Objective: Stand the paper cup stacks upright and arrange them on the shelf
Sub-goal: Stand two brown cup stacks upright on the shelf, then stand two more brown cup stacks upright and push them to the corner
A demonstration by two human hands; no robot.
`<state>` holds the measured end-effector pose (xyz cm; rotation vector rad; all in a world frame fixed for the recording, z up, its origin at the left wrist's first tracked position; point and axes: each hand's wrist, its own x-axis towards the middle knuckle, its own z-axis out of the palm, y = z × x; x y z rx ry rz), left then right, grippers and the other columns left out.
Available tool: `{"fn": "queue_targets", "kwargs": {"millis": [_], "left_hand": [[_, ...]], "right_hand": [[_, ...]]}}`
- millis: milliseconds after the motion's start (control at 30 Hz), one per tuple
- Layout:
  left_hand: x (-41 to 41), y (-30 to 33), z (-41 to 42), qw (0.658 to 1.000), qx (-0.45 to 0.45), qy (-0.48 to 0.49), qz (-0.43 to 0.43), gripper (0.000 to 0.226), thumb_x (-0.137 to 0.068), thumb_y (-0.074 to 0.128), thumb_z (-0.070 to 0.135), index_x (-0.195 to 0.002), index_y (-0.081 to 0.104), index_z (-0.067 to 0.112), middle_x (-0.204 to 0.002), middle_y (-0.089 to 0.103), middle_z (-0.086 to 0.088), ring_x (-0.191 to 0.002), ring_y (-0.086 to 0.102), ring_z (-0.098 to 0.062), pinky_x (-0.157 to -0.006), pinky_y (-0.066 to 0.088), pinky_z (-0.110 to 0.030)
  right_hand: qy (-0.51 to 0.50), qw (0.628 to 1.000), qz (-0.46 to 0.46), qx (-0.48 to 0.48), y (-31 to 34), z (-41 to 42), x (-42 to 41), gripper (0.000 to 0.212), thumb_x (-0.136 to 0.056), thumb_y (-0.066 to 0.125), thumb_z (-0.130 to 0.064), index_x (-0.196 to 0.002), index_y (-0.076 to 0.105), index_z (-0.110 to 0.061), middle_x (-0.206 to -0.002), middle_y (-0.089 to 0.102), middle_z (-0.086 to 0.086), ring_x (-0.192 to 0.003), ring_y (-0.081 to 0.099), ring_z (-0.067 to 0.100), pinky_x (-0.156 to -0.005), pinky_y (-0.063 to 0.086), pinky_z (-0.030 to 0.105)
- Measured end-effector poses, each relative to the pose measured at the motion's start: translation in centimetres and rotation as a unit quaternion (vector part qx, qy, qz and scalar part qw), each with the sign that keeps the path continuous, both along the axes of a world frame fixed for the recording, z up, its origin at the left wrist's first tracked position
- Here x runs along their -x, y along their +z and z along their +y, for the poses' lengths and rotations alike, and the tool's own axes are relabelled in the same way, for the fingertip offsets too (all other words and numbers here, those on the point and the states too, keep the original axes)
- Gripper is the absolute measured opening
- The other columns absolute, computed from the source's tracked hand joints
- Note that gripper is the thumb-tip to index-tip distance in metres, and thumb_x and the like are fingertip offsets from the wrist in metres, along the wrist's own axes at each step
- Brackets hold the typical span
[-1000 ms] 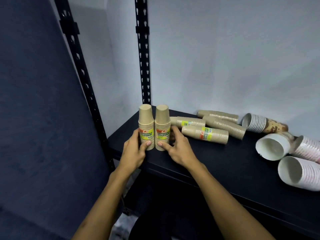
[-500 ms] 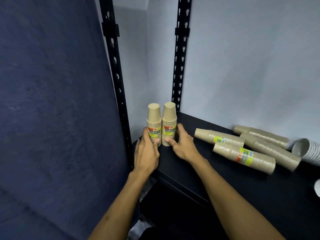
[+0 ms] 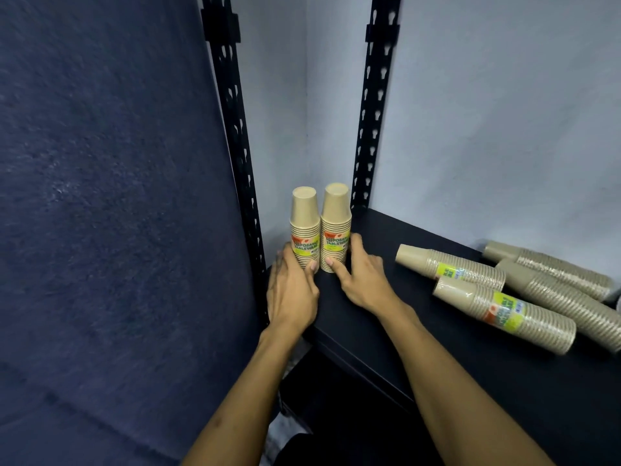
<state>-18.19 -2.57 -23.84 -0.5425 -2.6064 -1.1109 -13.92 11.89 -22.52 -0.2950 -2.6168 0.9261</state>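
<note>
Two tan paper cup stacks stand upright, side by side and touching, at the left end of the black shelf (image 3: 376, 317). My left hand (image 3: 291, 290) is wrapped around the base of the left stack (image 3: 304, 223). My right hand (image 3: 364, 277) holds the base of the right stack (image 3: 335, 220). Each stack has a yellow and red label. Several more tan stacks lie on their sides to the right, the nearest ones being a labelled stack (image 3: 450, 267) and another (image 3: 504, 312) in front of it.
Two black perforated uprights (image 3: 235, 129) (image 3: 373, 105) frame the shelf's left end. A dark blue panel (image 3: 100, 196) fills the left. A pale wall (image 3: 504, 112) runs behind the shelf. A lower shelf level (image 3: 336, 415) shows beneath, in shadow.
Both hands have slid the two upright stacks leftward to the shelf's left end, away from the lying stacks. My view has swung left, so the white cup stacks are out of sight.
</note>
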Motion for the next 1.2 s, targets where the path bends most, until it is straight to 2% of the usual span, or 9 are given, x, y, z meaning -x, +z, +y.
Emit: {"fn": "queue_targets", "kwargs": {"millis": [67, 233, 400, 500, 567, 767, 933, 1067, 1200], "left_hand": [[0.1, 0.0, 0.0, 1.0, 0.006, 0.0, -0.004, 0.046, -0.101, 0.05, 0.025, -0.141, 0.034, 0.01, -0.135, 0.057, -0.016, -0.125, 0.053, -0.033, -0.103, 0.046, -0.05], [-0.6, 0.9, -0.5, 1.0, 0.011, -0.01, -0.017, 0.053, -0.1, 0.049, 0.022, -0.147, 0.026, 0.012, -0.138, 0.055, -0.014, -0.126, 0.052, -0.031, -0.104, 0.044, -0.048], [-0.9, 1.5, -0.6, 0.993, 0.056, -0.013, -0.098, 0.082, -0.105, 0.035, 0.047, -0.157, -0.013, 0.007, -0.162, 0.022, -0.025, -0.15, 0.024, -0.037, -0.122, 0.023, -0.05], [-1.7, 1.7, -1.0, 0.99, 0.094, -0.015, -0.1, 0.092, -0.102, 0.034, 0.057, -0.155, -0.015, -0.001, -0.165, 0.01, -0.026, -0.154, 0.014, -0.034, -0.125, 0.012, -0.042], [-2.4, 1.5, -1.3, 0.987, 0.129, -0.013, -0.095, 0.092, -0.102, 0.036, 0.055, -0.155, -0.009, -0.005, -0.166, 0.006, -0.025, -0.155, 0.008, -0.033, -0.126, 0.006, -0.039], [-8.9, 0.1, -1.2, 0.983, 0.162, -0.047, -0.077, 0.073, -0.105, 0.026, 0.046, -0.159, 0.005, 0.002, -0.167, -0.005, -0.02, -0.155, -0.013, -0.029, -0.125, -0.009, -0.041], [-13.0, 0.4, 1.3, 0.967, 0.223, -0.115, -0.039, 0.075, -0.103, 0.027, 0.052, -0.159, 0.012, 0.005, -0.167, 0.0, -0.019, -0.155, -0.009, -0.028, -0.122, -0.014, -0.045], [-13.7, 1.4, 4.5, 0.943, 0.26, -0.202, -0.044, 0.075, -0.101, 0.029, 0.059, -0.16, 0.015, 0.013, -0.167, 0.001, -0.02, -0.156, -0.008, -0.029, -0.125, -0.007, -0.045], [-12.8, 2.0, 8.0, 0.949, 0.215, -0.212, -0.089, 0.086, -0.098, 0.021, 0.069, -0.161, 0.004, 0.013, -0.167, 0.002, -0.021, -0.155, -0.008, -0.033, -0.125, -0.005, -0.049]], "right_hand": [[-0.001, 1.0, -0.018, -0.021, -0.2, -0.1, 0.0, 0.048, -0.102, 0.046, -0.048, -0.138, 0.03, -0.021, -0.136, 0.061, 0.007, -0.122, 0.057, 0.032, -0.111, 0.031, 0.048], [-0.001, 0.999, -0.031, -0.03, 0.6, -0.9, -0.9, 0.062, -0.103, 0.042, -0.049, -0.151, 0.021, -0.017, -0.146, 0.053, 0.008, -0.134, 0.049, 0.03, -0.115, 0.027, 0.048], [-0.035, 0.993, -0.062, -0.093, 0.9, -1.2, -2.2, 0.089, -0.098, 0.043, -0.061, -0.161, 0.001, -0.013, -0.167, 0.019, 0.009, -0.153, 0.022, 0.027, -0.121, 0.02, 0.051], [-0.068, 0.98, -0.114, -0.151, 0.9, -1.5, -4.6, 0.076, -0.101, 0.034, -0.06, -0.158, 0.019, -0.012, -0.168, 0.015, 0.01, -0.154, 0.015, 0.031, -0.121, 0.016, 0.05], [-0.069, 0.973, -0.127, -0.181, 0.8, -1.6, -6.7, 0.065, -0.103, 0.03, -0.057, -0.153, 0.033, -0.015, -0.168, 0.017, 0.009, -0.154, 0.015, 0.031, -0.121, 0.016, 0.049], [-0.064, 0.966, -0.123, -0.218, 0.2, -1.1, -14.4, 0.056, -0.105, 0.028, -0.053, -0.152, 0.037, -0.025, -0.164, 0.031, 0.0, -0.153, 0.021, 0.022, -0.119, 0.02, 0.043], [-0.069, 0.962, -0.123, -0.232, 0.9, 0.5, -20.6, 0.053, -0.105, 0.032, -0.051, -0.15, 0.041, -0.026, -0.16, 0.036, -0.004, -0.149, 0.027, 0.016, -0.116, 0.023, 0.039], [-0.089, 0.953, -0.133, -0.256, 1.5, 2.6, -23.5, 0.053, -0.103, 0.035, -0.054, -0.145, 0.048, -0.025, -0.154, 0.044, -0.004, -0.142, 0.035, 0.019, -0.109, 0.032, 0.039], [-0.11, 0.936, -0.109, -0.317, 1.9, 4.3, -23.9, 0.044, -0.099, 0.049, -0.048, -0.125, 0.064, -0.017, -0.131, 0.06, 0.005, -0.124, 0.049, 0.027, -0.1, 0.042, 0.041]]}}
